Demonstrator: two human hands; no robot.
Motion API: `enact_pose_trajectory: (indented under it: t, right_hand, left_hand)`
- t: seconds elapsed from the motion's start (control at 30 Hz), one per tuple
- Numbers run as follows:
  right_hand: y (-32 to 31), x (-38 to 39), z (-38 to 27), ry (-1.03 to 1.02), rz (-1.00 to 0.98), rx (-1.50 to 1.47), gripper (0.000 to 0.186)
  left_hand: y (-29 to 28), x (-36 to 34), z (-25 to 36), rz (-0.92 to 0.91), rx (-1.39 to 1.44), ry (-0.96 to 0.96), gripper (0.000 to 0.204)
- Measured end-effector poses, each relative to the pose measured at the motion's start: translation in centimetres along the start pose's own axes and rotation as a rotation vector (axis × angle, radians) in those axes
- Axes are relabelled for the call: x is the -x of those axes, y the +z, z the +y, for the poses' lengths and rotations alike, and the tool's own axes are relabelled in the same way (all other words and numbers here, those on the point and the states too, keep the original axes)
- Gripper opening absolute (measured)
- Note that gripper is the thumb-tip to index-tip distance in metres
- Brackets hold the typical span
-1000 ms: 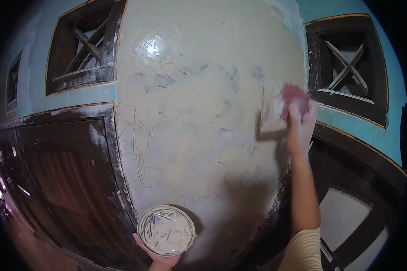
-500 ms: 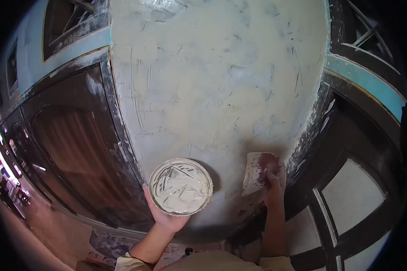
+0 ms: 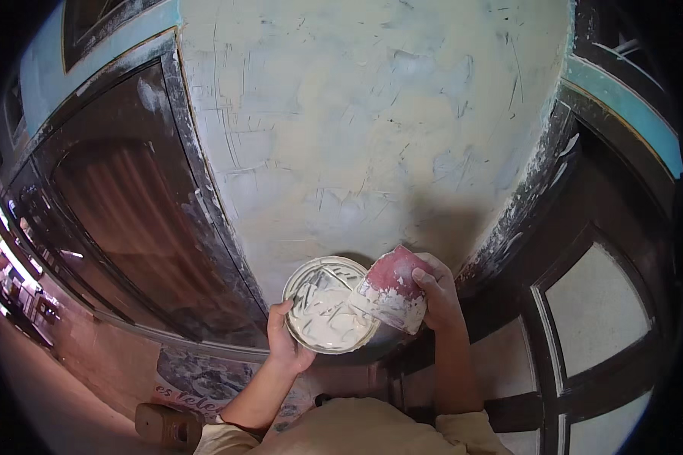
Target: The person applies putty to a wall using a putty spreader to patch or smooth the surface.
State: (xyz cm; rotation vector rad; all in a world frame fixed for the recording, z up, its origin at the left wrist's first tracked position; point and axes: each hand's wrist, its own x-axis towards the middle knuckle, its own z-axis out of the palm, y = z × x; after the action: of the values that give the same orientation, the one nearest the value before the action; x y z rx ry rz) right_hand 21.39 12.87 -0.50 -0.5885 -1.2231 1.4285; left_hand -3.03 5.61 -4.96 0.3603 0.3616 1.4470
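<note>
While left grip (image 3: 287, 350) clasps round dish (image 3: 338, 351) | paste (image 3: 325, 309): creamy, ridged | right grip (image 3: 442, 294) grasps red scraper (image 3: 393, 283), caked white

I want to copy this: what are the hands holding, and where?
The left hand holds the round dish of pale paste by its lower-left rim. The right hand holds the red scraper by its right edge.

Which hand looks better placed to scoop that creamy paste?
Probably the right hand: it grips the red spreader, whose edge overlaps the round dish in view, while the left hand is busy supporting that dish.
</note>
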Motion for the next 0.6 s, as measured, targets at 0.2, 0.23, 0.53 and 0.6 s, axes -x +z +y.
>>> enact_pose_trajectory:
  t: [0.2, 0.23, 0.53, 0.6]
  right_hand:
    - [-1.0, 0.8, 0.1, 0.015, -0.026, 0.211, 0.031]
    - [-0.8, 0.7, -0.4, -0.024, -0.092, 0.501, 0.030]
    - [-2.0, 0.8, -0.8, -0.109, -0.177, 0.844, 0.027]
    - [-2.6, 0.4, -1.0, -0.109, -0.174, 0.877, 0.027]
  left_hand:
    - [-0.8, 0.1, -2.1, 0.060, -0.067, 0.081, 0.057]
    - [-0.3, 0.3, -2.2, 0.071, -0.091, 0.093, 0.057]
    - [-0.5, -0.2, -5.2, 0.164, -0.246, 0.191, 0.054]
    - [-0.4, -0.4, -5.9, 0.186, -0.253, 0.203, 0.054]
